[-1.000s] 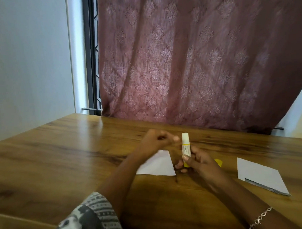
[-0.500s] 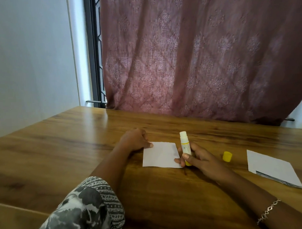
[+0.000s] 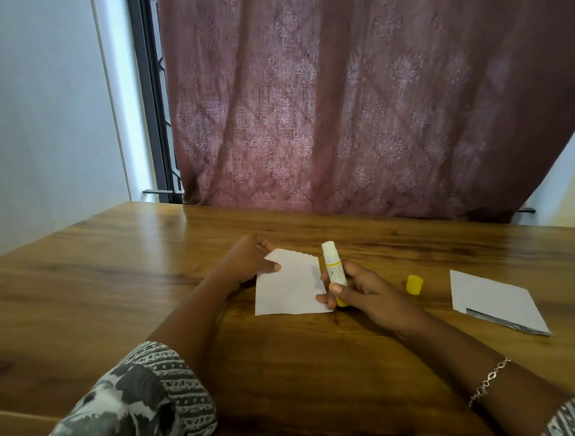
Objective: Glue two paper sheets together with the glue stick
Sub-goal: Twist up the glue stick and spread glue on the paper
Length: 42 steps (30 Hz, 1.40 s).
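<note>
A small white paper sheet (image 3: pixel 290 288) lies on the wooden table (image 3: pixel 119 289) in the middle. My left hand (image 3: pixel 248 261) grips its upper left edge, thumb on top. My right hand (image 3: pixel 357 290) holds the uncapped glue stick (image 3: pixel 333 266) upright at the sheet's right edge, white tip up, and a fingertip touches the sheet's lower right corner. The yellow cap (image 3: pixel 414 284) stands on the table just right of that hand. A second white sheet (image 3: pixel 494 300) lies flat at the far right, apart from both hands.
A maroon patterned curtain (image 3: pixel 340 101) hangs behind the table's far edge. A dark window frame (image 3: pixel 151 98) and a white wall (image 3: pixel 41 112) are at the left. Bare wood lies left of my left arm and in front of the sheet.
My left hand came down from near the glue stick onto the sheet and now grips its left edge, lifting it slightly. The right hand kept the glue stick upright.
</note>
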{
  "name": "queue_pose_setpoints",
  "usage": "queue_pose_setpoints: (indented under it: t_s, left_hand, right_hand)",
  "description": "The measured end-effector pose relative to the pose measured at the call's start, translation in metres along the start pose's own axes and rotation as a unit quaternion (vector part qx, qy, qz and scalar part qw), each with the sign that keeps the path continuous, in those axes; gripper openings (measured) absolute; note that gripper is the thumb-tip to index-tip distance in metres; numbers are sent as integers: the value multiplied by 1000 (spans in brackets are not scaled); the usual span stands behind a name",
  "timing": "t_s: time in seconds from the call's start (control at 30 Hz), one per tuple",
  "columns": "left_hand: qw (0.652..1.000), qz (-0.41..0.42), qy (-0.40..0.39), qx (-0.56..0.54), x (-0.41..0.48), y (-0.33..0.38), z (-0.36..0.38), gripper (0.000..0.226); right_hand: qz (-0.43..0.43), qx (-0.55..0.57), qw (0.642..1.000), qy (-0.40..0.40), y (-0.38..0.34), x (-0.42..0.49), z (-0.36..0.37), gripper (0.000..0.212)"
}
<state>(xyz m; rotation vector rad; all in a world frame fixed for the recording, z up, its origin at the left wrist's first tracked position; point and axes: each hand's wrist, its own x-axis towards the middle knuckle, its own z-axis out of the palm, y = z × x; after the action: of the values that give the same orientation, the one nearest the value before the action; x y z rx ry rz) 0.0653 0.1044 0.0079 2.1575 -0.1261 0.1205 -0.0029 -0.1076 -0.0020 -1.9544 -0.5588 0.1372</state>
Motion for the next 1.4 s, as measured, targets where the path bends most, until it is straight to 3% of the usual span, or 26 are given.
queue_pose_setpoints:
  t_s: [0.17, 0.33, 0.53, 0.77, 0.87, 0.97, 1.17, 1.3, 1.4]
  left_hand:
    - [989, -21, -71, -126, -14, 15, 3, 30]
    - [975, -23, -197, -97, -30, 26, 23, 37]
    - [980, 83, -159, 90, -36, 31, 40, 59]
    - [976, 82, -160, 120, -26, 26, 34, 52]
    - [978, 84, -151, 118, -23, 23, 27, 49]
    - [973, 78, -155, 152, -21, 20, 19, 58]
    - [954, 37, -263, 137, -13, 14, 19, 79]
    - [944, 38, -281, 166, -9, 12, 22, 81]
    - [943, 31, -283, 175, -7, 9, 23, 85]
  right_hand:
    - [-37, 131, 983, 125, -8, -4, -17, 13]
    - [-42, 145, 970, 191, -11, -13, -40, 20]
    - [-24, 137, 960, 242, -11, -12, -42, 32]
    - [-39, 197, 932, 300, -11, -3, -38, 15]
    - [-34, 174, 944, 279, -10, 6, -35, 10]
    - [-32, 154, 965, 208, -9, 15, -27, 16]
    - [-27, 46, 987, 154, -6, 36, -16, 12]
    - [-13, -17, 993, 114, 0, 47, -14, 3]
    - [11, -60, 992, 106, 6, 49, -15, 16]
